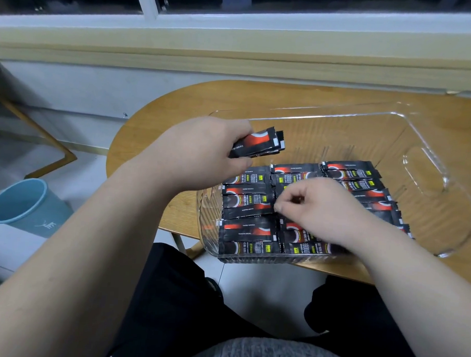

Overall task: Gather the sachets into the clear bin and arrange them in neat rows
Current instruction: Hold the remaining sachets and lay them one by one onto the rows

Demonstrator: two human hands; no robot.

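Observation:
A clear plastic bin [430,149] stands on a round wooden table [156,112]. Several black-and-red sachets [248,206] lie in rows across the bin's near half. My left hand [203,150] hovers over the bin's left rim and grips a small stack of sachets [260,144] that sticks out to the right. My right hand [322,206] is down among the rows in the middle, its fingertips curled and pinching the edge of a sachet there. The sachets beneath this hand are hidden.
The bin's far and right parts hold no sachets. A light blue bucket [25,204] stands on the floor at the left. A window sill and wall run behind the table. My legs sit under the table's near edge.

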